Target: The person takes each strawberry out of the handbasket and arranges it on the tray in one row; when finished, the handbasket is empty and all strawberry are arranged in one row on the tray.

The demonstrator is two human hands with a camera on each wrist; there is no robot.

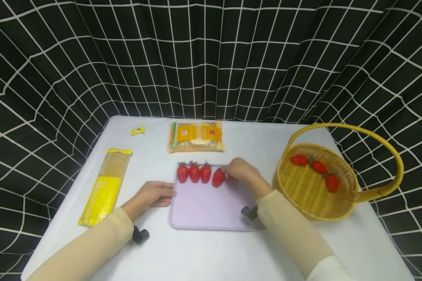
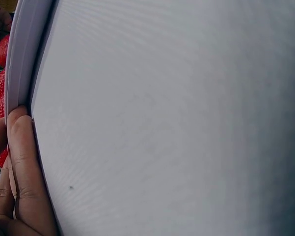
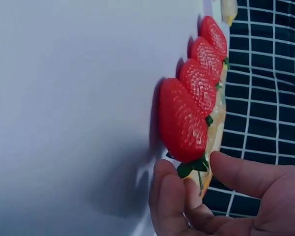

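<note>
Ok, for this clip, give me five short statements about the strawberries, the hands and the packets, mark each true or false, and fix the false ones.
1. Four strawberries are lined up along the far side of the tray. True.

2. The basket holds five strawberries. False: three strawberries show in it.

3. The right hand is at the leafy end of the row's strawberry nearest the basket. True.

4. The left hand is inside the basket. False: it touches the tray's left edge.

5. The long yellow packet lies between the tray and the basket. False: it lies to the left of the tray.
</note>
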